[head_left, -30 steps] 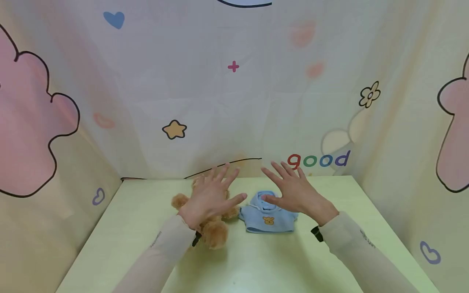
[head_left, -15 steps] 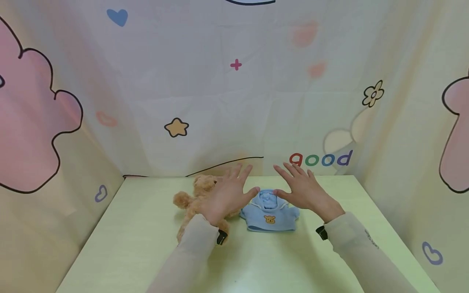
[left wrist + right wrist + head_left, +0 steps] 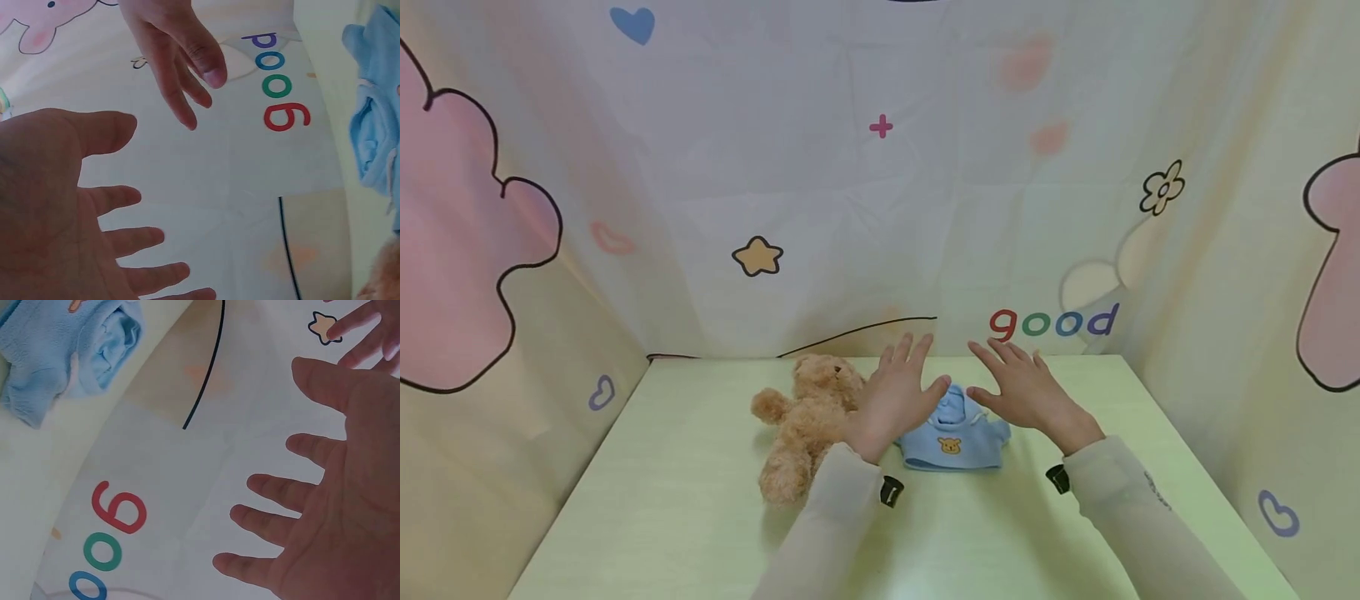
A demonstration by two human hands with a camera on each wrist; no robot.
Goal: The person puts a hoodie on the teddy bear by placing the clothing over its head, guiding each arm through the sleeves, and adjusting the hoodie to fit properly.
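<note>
A brown teddy bear (image 3: 808,421) lies on its back on the table, its right side in the head view covered by my left hand (image 3: 895,400). Just right of it lies a small light-blue hoodie (image 3: 951,450) with a bear-face patch, hood toward the back. My left hand hovers above the gap between bear and hoodie, fingers spread and holding nothing. Over the hoodie's right side hangs my right hand (image 3: 1028,396), also spread and bare. In the left wrist view the hoodie (image 3: 378,119) shows at the right edge; in the right wrist view the hoodie (image 3: 75,353) is at top left.
The pale green table (image 3: 647,508) reaches back to a printed cloth curtain (image 3: 805,150). That cloth also hangs along the left and right sides. A black wrist-strap piece (image 3: 891,492) sits at my left cuff, and another black piece (image 3: 1057,478) at my right.
My left hand has moved right, off most of the bear and toward the hoodie, uncovering the bear's body. The right hand has shifted slightly right. Bear and hoodie stay in place.
</note>
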